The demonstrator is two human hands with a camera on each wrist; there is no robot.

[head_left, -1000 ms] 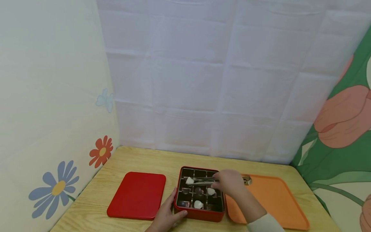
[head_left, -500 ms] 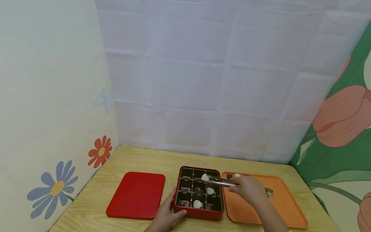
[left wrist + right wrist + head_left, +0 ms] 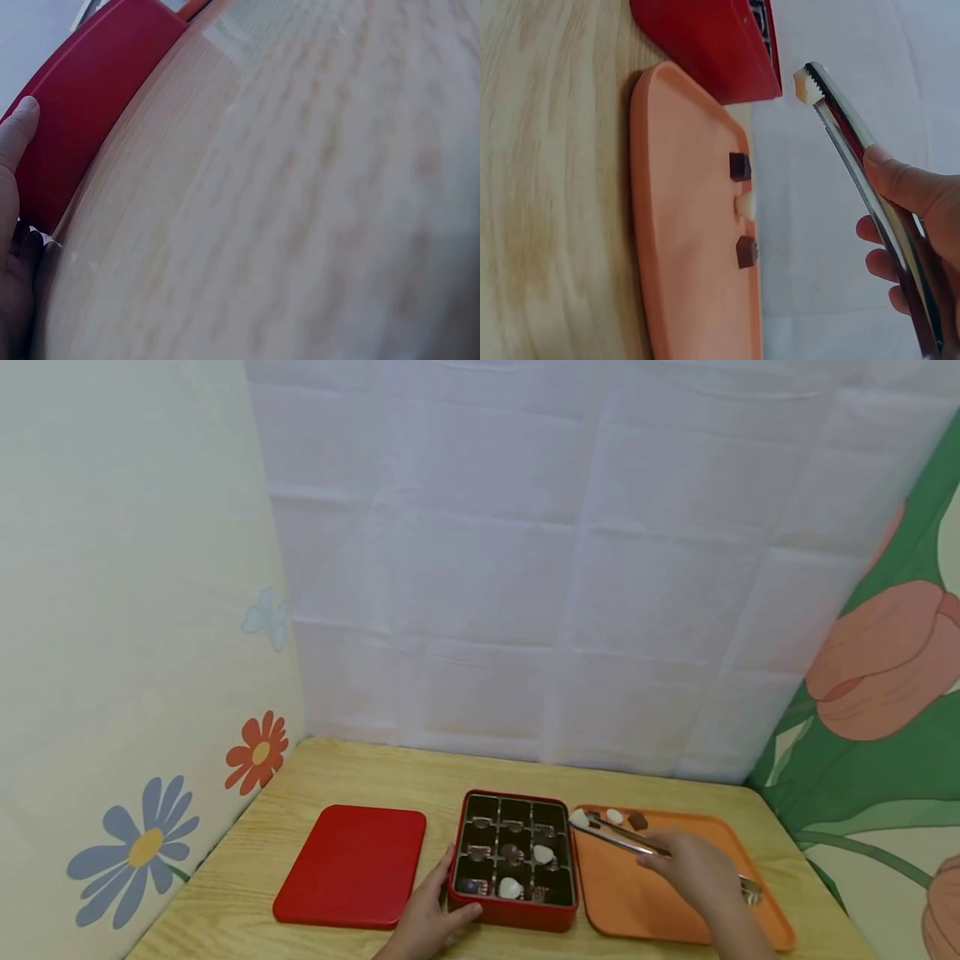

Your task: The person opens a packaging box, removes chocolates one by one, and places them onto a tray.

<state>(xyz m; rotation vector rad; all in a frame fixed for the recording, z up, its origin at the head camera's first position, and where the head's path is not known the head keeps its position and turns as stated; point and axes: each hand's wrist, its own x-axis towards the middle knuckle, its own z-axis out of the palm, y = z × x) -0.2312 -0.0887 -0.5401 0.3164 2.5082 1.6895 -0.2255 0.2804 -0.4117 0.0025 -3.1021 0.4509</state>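
My right hand [image 3: 693, 868] grips metal tongs [image 3: 633, 842] over the orange tray's left part. Their tips pinch a small white chocolate-like piece [image 3: 807, 88], raised above the tray in the right wrist view. My left hand [image 3: 431, 910] holds the near left corner of a red box [image 3: 517, 912], thumb [image 3: 24, 124] on its front and fingers along its left side. Inside, a dark divided insert [image 3: 483, 810] has a white piece [image 3: 511, 887] in the front middle compartment and another white piece [image 3: 543, 855] in the right compartment of the middle row. Some dark pieces sit in other compartments.
An orange tray [image 3: 630, 902] stands close right of the box. Along its far edge lie a white piece [image 3: 615, 816], a brown piece [image 3: 638, 821] and a dark cube [image 3: 739, 166]. A red lid [image 3: 352, 867] lies left on the wooden table [image 3: 390, 777].
My right hand has moved right with the tongs, carrying the white piece from over the box's left compartments to over the tray's far left corner. The left hand has stayed at the box.
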